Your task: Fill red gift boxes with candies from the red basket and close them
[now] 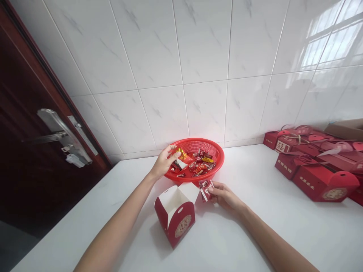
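My left hand (pixel 165 161) is over the left rim of a red plastic basket (pixel 220 155), its fingers closed on a shiny red and gold candy packet (pixel 183 155). Several wrapped candies (pixel 200 166), mostly red with a yellow one among them, lie in the basket. Between my arms stands a red gift box (pixel 181 223) with its top flaps raised, showing a white inside; how much lies at its bottom is hidden. Just right of the box, my right hand (pixel 225 194) pinches dark red wrapped candy (pixel 206 190), low over the table and in front of the basket.
Several closed red gift boxes (pixel 306 177) are grouped on the right of the white table (pixel 241 234), with a brown cardboard box (pixel 347 128) behind them. A tiled wall (pixel 204 109) runs along the back. At left is a dark door (pixel 28 151) with a metal handle.
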`<state>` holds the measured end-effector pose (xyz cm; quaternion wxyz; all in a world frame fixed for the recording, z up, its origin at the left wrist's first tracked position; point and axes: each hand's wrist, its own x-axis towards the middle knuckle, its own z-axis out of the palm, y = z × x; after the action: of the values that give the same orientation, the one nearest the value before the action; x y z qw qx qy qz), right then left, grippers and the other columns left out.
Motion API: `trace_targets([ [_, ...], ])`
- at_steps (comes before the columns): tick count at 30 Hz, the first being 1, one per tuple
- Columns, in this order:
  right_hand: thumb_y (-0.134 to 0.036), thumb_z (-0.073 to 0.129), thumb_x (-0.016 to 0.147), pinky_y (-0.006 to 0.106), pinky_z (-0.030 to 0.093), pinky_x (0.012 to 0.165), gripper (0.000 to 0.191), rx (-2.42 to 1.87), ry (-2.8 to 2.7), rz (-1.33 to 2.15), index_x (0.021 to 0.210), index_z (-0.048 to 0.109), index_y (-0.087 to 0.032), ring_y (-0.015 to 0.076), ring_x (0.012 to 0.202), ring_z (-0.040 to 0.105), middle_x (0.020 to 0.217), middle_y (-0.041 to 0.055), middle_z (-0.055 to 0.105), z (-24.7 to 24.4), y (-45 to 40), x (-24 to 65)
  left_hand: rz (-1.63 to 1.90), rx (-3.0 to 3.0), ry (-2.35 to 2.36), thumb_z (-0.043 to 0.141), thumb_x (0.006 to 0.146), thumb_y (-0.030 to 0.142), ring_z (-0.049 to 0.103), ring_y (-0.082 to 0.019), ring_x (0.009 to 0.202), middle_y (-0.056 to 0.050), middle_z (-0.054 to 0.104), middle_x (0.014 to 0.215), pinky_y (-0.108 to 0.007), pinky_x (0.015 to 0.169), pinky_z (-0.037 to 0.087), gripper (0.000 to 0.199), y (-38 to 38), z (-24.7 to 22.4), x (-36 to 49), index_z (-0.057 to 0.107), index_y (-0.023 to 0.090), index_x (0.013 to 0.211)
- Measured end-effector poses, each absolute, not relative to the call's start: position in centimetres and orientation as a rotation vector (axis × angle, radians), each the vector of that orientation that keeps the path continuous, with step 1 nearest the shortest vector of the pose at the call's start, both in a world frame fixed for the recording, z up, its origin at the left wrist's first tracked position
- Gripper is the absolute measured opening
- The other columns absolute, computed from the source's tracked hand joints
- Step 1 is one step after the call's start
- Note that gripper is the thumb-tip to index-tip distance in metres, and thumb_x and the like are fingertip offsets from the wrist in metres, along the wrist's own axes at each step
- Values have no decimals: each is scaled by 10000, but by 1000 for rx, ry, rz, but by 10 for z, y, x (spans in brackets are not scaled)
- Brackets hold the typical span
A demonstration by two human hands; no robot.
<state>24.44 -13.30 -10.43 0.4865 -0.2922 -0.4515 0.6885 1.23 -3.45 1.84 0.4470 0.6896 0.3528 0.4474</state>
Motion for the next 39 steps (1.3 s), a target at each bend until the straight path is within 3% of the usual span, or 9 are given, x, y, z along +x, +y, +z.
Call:
trace_targets([
  [6,-487,823,748,263,446,689,340,-583,-1060,1624,819,672,-191,148,744,589,778,15,624,-74,-141,251,1331,1513,846,829,694,563,664,-151,713,-41,710,971,-243,624,542,681,-71,30,0,526,201,1186],
  [12,-433,739,864,298,504,865,237,-459,-1097,1452,973,718,-225,162,879,620,964,35,687,-18,-152,222,1315,1754,904,731,826,532,658,-255,1131,-103,628,1338,-328,900,554,566,-101,25,1,554,221,1264],
  [15,-395,747,864,356,526,922,260,-469,-1230,1463,1059,726,-225,192,938,662,1022,53,722,4,-151,204,1319,1767,893,712,848,534,641,-274,1183,-115,613,1371,-364,969,537,591,-108,24,6,544,225,1322],
  [22,-408,785,814,395,602,780,331,-549,-1478,1426,1040,747,-170,228,876,706,973,76,747,33,-132,196,1307,1608,824,794,752,553,719,-259,941,-109,713,1142,-351,795,588,738,-109,33,2,504,208,1336],
  [27,-434,772,825,339,557,781,320,-724,-1626,1277,962,734,-147,218,867,692,931,73,740,50,-133,214,1345,1773,1000,686,819,548,689,-220,887,-82,685,1152,-356,855,548,407,-109,42,-21,627,202,1026],
  [31,-457,729,863,322,515,755,312,-812,-1775,1233,918,703,-151,201,841,638,878,55,691,55,-140,224,756,2178,1105,637,847,485,645,-256,965,-54,711,1006,-328,848,509,273,-120,53,-40,722,226,850],
  [34,-455,734,858,301,484,712,299,-785,-1878,1280,891,679,-164,175,793,581,841,31,638,50,-141,218,337,2266,1098,609,859,449,629,-228,796,-43,695,872,-287,684,477,269,-127,55,-44,720,223,766],
  [37,-439,765,832,269,441,668,288,-709,-1965,1329,837,648,-176,142,739,507,792,-3,568,41,-138,206,126,2254,1146,605,837,399,525,-180,582,-12,596,660,-276,545,384,271,-129,54,-45,636,207,648],
  [39,-438,760,836,264,432,672,290,-673,-1975,1367,839,628,-179,138,749,496,805,-8,554,35,-134,199,48,2254,1145,630,802,362,487,-165,551,5,554,624,-270,521,355,216,-127,55,-48,620,205,654],
])
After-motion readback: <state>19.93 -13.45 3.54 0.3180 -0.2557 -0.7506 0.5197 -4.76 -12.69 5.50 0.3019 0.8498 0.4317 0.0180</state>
